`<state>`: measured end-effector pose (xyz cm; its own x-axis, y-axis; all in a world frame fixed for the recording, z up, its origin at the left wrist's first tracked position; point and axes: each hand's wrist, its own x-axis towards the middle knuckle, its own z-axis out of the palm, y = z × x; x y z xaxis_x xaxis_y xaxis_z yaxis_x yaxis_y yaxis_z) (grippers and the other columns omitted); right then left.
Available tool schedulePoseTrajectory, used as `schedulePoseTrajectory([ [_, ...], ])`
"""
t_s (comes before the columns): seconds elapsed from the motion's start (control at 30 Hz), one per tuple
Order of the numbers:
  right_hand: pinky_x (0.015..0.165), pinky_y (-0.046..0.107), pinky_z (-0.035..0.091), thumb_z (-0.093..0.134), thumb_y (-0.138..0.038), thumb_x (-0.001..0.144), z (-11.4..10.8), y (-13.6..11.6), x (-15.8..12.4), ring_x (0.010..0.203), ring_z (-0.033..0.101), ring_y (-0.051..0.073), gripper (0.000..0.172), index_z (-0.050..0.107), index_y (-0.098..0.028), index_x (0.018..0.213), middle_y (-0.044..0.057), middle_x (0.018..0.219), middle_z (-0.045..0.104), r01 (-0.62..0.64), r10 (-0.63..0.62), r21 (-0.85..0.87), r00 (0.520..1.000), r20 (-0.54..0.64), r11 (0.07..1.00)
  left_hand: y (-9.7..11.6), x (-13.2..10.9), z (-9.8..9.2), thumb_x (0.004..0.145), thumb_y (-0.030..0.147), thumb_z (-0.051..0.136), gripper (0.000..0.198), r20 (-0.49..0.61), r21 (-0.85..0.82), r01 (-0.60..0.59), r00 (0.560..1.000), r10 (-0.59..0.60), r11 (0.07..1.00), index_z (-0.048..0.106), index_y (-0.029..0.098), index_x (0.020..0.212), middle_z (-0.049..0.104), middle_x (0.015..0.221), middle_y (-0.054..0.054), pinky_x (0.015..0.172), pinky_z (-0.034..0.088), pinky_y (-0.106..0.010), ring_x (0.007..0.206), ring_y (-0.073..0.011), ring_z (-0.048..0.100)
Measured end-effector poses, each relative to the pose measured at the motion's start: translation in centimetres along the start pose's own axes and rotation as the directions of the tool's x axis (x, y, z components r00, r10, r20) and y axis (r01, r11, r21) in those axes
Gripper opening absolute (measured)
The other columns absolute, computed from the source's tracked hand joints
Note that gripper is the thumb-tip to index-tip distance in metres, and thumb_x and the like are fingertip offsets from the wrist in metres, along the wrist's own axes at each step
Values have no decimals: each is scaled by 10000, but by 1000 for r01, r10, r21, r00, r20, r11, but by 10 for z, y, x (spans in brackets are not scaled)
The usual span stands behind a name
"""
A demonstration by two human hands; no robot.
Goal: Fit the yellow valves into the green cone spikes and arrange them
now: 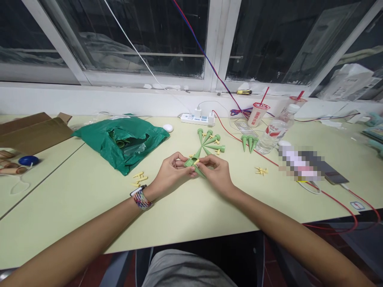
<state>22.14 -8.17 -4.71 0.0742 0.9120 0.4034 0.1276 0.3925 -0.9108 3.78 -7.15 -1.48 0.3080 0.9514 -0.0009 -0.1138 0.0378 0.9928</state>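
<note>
Cup lettering point(256, 118) and bottle label point(272, 130) — both too small to read.

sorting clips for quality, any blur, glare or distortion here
Head view: window frames splay outward, suggesting wide-angle distortion; head view: pixelated patch over part of the phone; head view: no strong glare on table or obvious blur on hands.

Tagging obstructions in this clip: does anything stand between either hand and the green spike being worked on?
Nothing visible does: the left hand and right hand both hold the green spike; other green spikes lie beyond.
</note>
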Motion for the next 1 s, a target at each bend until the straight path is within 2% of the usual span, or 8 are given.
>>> schedulePoseTrajectory([
  [0.3,759,319,621,767,-363,844,3,-1,1,780,738,191,175,714,-197,864,46,849,772,-14,14,-14,1000,-19,1000,0,2,-2,688,432,960,545,-12,54,-26,1000,27,998,513,209,905,805,799,-59,810,662,-449,763,-282,807],
  [0.47,772,320,609,715,-374,902,-9,-18,8,817,745,192,167,694,-209,914,39,883,767,98,-88,-72,989,120,993,-3,7,-9,751,435,921,460,27,106,-118,993,115,987,587,198,959,793,845,-51,789,650,-389,796,-257,796],
  [0.53,733,300,590,674,-391,940,-26,-25,13,836,738,188,182,708,-216,974,41,931,770,134,-107,-150,979,175,980,-3,9,-12,775,439,903,453,30,123,-141,990,138,982,644,189,1050,787,873,-60,796,641,-377,803,-244,784],
  [0.63,731,313,561,627,-369,964,-73,-28,19,855,717,202,202,727,-213,1045,57,957,769,168,-115,-385,981,157,907,-3,10,-13,806,435,878,473,23,126,-144,990,142,982,675,186,1154,779,934,-82,789,632,-367,847,-245,770],
  [0.73,800,361,524,600,-306,936,-133,-23,21,911,684,246,191,757,-196,945,92,969,755,118,-90,-723,993,78,681,-4,11,-12,853,419,836,449,56,65,-132,990,129,989,662,200,1204,752,925,-64,825,625,-383,862,-245,770],
  [0.83,848,383,496,585,-274,911,-183,-19,17,977,664,281,230,794,-197,966,119,1043,742,9,32,-883,999,27,469,-5,13,-8,860,389,823,420,79,24,-124,989,121,992,663,199,1199,730,920,-51,850,616,-385,847,-232,765],
  [0.9,873,383,481,598,-266,891,-202,-19,12,997,656,291,226,811,-205,938,119,1038,741,-9,107,-922,994,35,388,-6,15,-7,846,371,833,418,78,23,-115,991,113,993,665,193,1185,735,948,-59,844,610,-365,857,-222,758],
  [1.0,846,365,470,637,-241,843,-212,-23,8,1019,648,302,189,821,-220,881,109,1001,747,-15,193,-947,980,50,322,-8,16,-8,827,359,854,423,78,18,-103,992,102,994,656,199,1164,749,979,-59,849,605,-347,867,-207,752],
])
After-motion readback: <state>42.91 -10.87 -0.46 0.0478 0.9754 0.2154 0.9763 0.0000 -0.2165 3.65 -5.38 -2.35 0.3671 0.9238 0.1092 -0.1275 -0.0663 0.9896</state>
